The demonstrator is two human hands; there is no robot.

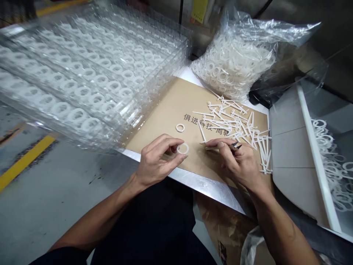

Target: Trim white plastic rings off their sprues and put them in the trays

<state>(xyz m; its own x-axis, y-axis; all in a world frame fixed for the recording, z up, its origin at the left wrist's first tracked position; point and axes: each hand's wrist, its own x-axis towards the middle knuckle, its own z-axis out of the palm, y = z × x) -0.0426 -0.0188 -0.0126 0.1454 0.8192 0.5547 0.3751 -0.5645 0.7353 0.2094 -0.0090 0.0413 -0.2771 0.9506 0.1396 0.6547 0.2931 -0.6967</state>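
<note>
Between the thumb and fingertips of my left hand is a small white plastic ring, held just above the cardboard sheet. Another white ring lies flat on the cardboard a little beyond it. My right hand is closed around a slim tool with dark pointed ends; its exact kind is partly hidden by the fingers. Past the right hand spreads a loose pile of thin white plastic sprue sticks. Both hands are over the near part of the cardboard, apart from each other.
Stacked clear plastic trays filled with rows of white rings stand at left. A clear bag of rings sits at the back. On the right is a white-edged bin with loose rings. Brown cardboard covers the metal-edged table.
</note>
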